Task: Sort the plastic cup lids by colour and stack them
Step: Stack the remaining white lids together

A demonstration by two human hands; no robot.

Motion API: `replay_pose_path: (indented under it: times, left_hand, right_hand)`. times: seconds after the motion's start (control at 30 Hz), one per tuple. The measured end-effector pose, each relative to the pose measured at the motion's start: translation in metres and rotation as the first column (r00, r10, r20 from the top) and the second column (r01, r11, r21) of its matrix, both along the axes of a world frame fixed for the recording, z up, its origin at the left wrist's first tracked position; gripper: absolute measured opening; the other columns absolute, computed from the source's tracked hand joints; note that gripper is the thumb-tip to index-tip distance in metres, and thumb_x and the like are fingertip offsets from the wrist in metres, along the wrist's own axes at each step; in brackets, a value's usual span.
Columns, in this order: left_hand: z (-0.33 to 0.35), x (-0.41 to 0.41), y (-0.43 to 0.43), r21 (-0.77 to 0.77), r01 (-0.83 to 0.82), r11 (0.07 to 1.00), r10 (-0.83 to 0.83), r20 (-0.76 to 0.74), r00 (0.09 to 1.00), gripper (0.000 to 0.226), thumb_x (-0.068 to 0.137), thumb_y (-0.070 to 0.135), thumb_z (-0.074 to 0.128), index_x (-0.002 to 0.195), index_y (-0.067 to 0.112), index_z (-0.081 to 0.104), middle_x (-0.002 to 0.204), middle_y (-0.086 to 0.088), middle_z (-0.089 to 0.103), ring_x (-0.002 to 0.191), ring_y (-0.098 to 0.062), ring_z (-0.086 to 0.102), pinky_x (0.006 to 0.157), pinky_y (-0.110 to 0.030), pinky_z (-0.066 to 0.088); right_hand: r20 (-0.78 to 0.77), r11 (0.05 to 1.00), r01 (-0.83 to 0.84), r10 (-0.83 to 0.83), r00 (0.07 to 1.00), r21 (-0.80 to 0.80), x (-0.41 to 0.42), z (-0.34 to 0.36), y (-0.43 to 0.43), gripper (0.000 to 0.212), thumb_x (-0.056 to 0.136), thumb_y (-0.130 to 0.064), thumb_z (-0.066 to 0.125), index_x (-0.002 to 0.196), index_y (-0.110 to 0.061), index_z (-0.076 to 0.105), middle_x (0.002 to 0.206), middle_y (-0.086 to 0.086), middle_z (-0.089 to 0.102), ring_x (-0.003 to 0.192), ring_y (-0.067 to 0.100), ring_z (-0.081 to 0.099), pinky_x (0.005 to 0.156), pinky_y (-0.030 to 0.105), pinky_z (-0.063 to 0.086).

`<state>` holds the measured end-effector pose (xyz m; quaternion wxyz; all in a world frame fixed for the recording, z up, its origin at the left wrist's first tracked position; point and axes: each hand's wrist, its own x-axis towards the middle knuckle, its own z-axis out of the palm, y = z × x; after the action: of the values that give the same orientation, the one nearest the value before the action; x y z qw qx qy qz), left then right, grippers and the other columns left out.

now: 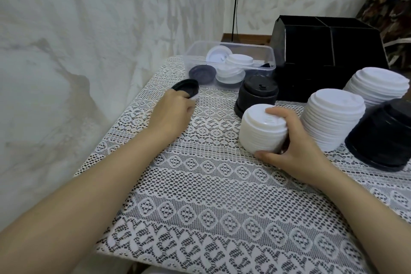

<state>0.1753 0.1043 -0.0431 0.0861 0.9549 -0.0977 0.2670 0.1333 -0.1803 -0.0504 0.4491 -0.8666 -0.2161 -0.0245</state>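
Lace-covered tabletop [200, 184] | left hand [175, 109] fingers pinch round black plastic lid [185, 87], tilted | right hand [295, 147] fingers clasp white plastic lid stack [262, 131] | advice: seat it level on black lid stack [258, 93]

Lace cloth [200, 196] covers bench [89, 169].

Left grip [175, 109] reaches far left and pinches the near edge of a loose black lid [185, 88], which is tilted; something pale shows under it, unclear what.

Right grip [295, 147] wraps the near white stack [262, 131], thumb at the base, fingers over the top lid.

Short black stack [258, 93] sits just behind it. Two more white stacks to the right: middle white stack [331, 118] and far white stack [375, 84]. Large black stack [382, 133] sits at the right edge.

Clear tub [193, 51] at the back holds unsorted white and dark lids. Black divided box [329, 51] sits beside the tub.
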Motion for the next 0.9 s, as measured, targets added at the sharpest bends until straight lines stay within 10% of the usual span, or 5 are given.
replay_pose_path:
  times: [0.2,0.4,0.57,0.67,0.9]
  left_hand:
    - [0.022,-0.037,-0.026,-0.484,0.117,0.867,-0.115,0.034,0.993,0.015,0.086,0.004,0.067,0.091,0.016,0.075,0.087,0.005,0.07,0.076,-0.006,0.056,0.068,-0.016,0.043]
    - [0.029,-0.047,-0.043,-0.987,-0.146,0.068,-0.267,-0.159,0.95,0.025,0.097,0.003,0.044,0.091,0.022,0.058,0.082,0.001,0.059,0.068,-0.01,0.053,0.051,-0.021,0.045]
    - [0.02,-0.041,-0.036,-0.791,-0.206,0.576,-0.189,-0.374,0.908,0.021,0.101,0.016,0.046,0.112,0.025,0.061,0.107,0.004,0.057,0.092,-0.011,0.052,0.065,-0.019,0.041]
    - [0.017,-0.038,-0.035,-0.623,-0.151,0.768,-0.128,-0.38,0.916,0.033,0.1,0.025,0.049,0.132,0.02,0.055,0.137,0.0,0.048,0.124,-0.015,0.044,0.1,-0.029,0.041]
    - [0.017,-0.044,-0.033,-0.449,-0.04,0.892,-0.222,-0.515,0.828,0.096,0.07,0.038,0.083,0.148,0.033,0.028,0.151,0.006,0.032,0.139,-0.017,0.026,0.111,-0.035,0.023]
  right_hand:
    - [-0.009,1.0,-0.004,0.004,1.0,0.011,-0.002,0.001,0.002,0.084,0.07,-0.018,0.086,0.125,-0.048,0.03,0.129,-0.012,0.036,0.107,0.005,0.042,0.082,0.017,0.036]
    - [-0.005,1.0,-0.011,0.011,1.0,0.019,-0.002,0.002,0.001,0.084,0.07,-0.017,0.086,0.124,-0.05,0.03,0.127,-0.014,0.037,0.103,-0.001,0.043,0.087,0.021,0.035]
    - [0.006,1.0,-0.02,0.02,1.0,0.019,-0.001,0.002,0.002,0.083,0.07,-0.018,0.086,0.118,-0.056,0.03,0.127,-0.014,0.037,0.105,-0.002,0.04,0.088,0.022,0.036]
    - [0.006,1.0,-0.02,0.02,1.0,0.017,-0.001,0.002,0.001,0.083,0.07,-0.019,0.086,0.118,-0.057,0.029,0.129,-0.013,0.036,0.107,-0.001,0.041,0.09,0.024,0.037]
    - [0.016,1.0,-0.019,0.019,1.0,0.009,-0.002,0.002,0.001,0.083,0.068,-0.019,0.087,0.117,-0.056,0.031,0.129,-0.013,0.037,0.108,-0.001,0.041,0.09,0.024,0.037]
